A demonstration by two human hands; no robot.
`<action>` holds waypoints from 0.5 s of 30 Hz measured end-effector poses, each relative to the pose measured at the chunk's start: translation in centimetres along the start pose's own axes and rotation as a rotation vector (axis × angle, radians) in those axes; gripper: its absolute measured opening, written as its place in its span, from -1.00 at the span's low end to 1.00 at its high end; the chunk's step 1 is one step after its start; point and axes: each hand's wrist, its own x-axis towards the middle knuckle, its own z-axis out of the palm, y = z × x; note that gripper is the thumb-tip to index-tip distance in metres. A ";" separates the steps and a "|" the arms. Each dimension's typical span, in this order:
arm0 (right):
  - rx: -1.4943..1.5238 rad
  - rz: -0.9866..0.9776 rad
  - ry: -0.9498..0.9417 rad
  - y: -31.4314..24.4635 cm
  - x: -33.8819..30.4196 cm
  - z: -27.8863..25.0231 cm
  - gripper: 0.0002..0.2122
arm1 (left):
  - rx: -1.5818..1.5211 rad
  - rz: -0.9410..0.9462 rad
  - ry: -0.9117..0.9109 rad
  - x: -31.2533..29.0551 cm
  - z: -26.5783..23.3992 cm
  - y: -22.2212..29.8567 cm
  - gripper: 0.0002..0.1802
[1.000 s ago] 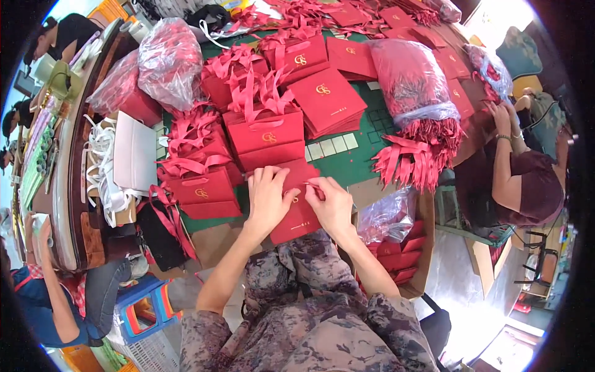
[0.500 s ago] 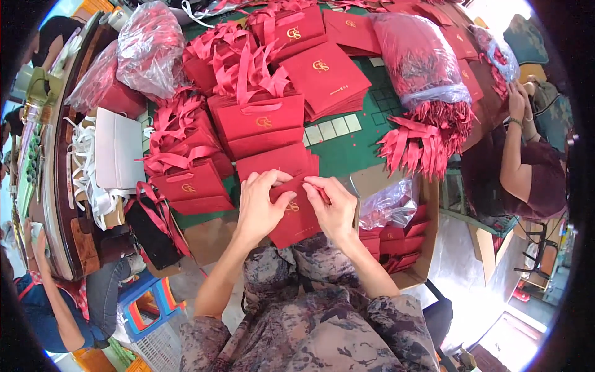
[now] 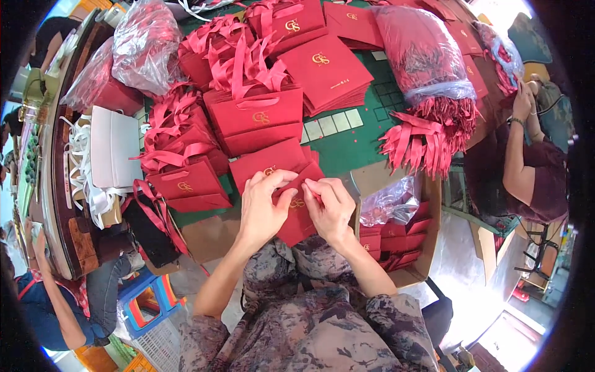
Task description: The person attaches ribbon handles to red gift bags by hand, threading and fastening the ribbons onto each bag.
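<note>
A flat red paper bag (image 3: 295, 229) with a gold emblem is tilted in front of me above my lap. My left hand (image 3: 265, 208) is closed at its upper left edge, thumb and fingers pinching it. At the upper right edge, the fingertips of my right hand (image 3: 330, 209) are pressed together; any small thing between them is hidden. Just beyond my hands lies a stack of flat red bags (image 3: 260, 162) on the table. Behind that stand red bags with pink-red ribbon handles (image 3: 257, 116), and another group of ribboned bags (image 3: 189, 186) is to the left.
Right of my knees, an open cardboard box (image 3: 427, 248) holds red bags and clear plastic. A plastic-wrapped bundle of red ribbons (image 3: 427, 68) lies on the green table mat (image 3: 338, 152). White bags (image 3: 111, 146) stand at left. Other people sit at both sides.
The held bag has tilted and shifted slightly up and right between my hands. Both hands stay in nearly the same place, with the right fingers curled in a little more.
</note>
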 end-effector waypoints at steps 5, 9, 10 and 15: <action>0.068 -0.030 0.000 0.4 0.0 0.1 -0.78 | -0.097 -0.073 -0.075 0.3 -0.7 -0.3 -0.69; 0.058 -0.090 -0.019 0.9 0.1 0.3 -0.78 | -0.106 -0.013 -0.092 0.6 -0.9 -0.1 -0.66; 0.056 -0.091 -0.019 1.1 0.0 0.4 -0.78 | -0.108 -0.012 -0.092 0.5 -0.8 -0.1 -0.66; 0.023 -0.093 0.016 1.1 -0.3 0.5 -0.76 | -0.291 -0.109 -0.165 0.5 -0.3 -1.2 -0.70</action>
